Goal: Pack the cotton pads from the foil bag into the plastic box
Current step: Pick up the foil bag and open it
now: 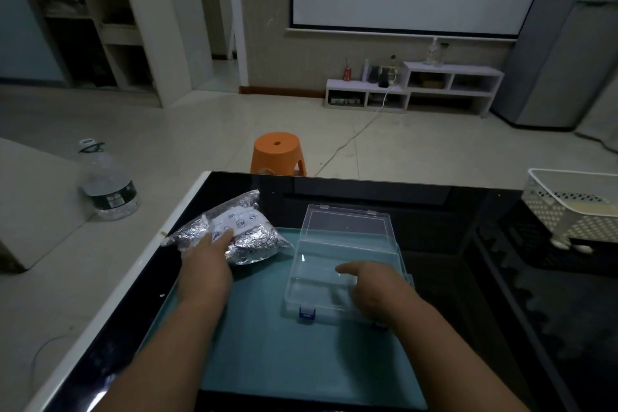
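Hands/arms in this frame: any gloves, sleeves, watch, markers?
Nothing worn that shows. The left hand and right hand are ungloved, and both forearms are bare down to the frame edge, with no sleeve in view. No watch, wristband, tape or marker is visible. The dim picture could hide a thin ring.

Two bare hands, two bare forearms, and that's the whole of the person in shot.
Left hand first: back from its fingers the wrist is bare and the thick forearm runs uncovered to the bottom edge. Right hand, same story: behind the knuckles a bare wrist, then a broad bare forearm; fingertips too blurred for detail.
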`<state>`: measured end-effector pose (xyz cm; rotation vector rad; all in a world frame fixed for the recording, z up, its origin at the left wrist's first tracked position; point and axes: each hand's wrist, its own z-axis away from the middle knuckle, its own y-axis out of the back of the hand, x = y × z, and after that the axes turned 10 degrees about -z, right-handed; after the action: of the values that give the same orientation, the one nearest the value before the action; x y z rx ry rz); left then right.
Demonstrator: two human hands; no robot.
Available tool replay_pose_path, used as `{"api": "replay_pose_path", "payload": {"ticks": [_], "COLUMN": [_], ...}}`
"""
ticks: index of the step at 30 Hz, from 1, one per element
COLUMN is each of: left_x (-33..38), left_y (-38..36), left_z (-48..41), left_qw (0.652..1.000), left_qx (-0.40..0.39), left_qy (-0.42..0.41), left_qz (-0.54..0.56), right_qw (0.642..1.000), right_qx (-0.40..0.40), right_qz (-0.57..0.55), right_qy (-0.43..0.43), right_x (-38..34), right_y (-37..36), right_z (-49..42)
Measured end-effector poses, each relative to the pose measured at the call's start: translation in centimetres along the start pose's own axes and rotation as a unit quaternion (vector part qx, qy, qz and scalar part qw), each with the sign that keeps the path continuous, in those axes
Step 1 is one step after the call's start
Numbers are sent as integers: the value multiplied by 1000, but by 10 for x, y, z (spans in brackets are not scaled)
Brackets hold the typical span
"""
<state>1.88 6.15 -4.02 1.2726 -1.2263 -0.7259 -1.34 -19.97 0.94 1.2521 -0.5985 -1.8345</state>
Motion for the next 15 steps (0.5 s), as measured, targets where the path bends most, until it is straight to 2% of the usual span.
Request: {"api": "replay_pose_path", "payload": {"ticks": [7, 10, 13, 15], "left_x": [23, 31, 37, 42], "left_y": [25, 36, 39, 36], "left_z": [5, 4, 4, 6], "left_qw": [988, 971, 943, 932], "left_qx": [111, 186, 236, 231], "left_qy": [-70, -121, -211, -256], "left_qz": [75, 91, 105, 113], "right_qw": [1000, 997, 979, 953], "right_qx": [-5, 69, 171, 179], "right_qz": [25, 25, -92, -236], "right_qy": [-14, 6, 58, 67], "right_x": [-2, -3, -4, -5], "right_y": [4, 6, 8, 8], "right_z": [-1, 0, 1, -3]}}
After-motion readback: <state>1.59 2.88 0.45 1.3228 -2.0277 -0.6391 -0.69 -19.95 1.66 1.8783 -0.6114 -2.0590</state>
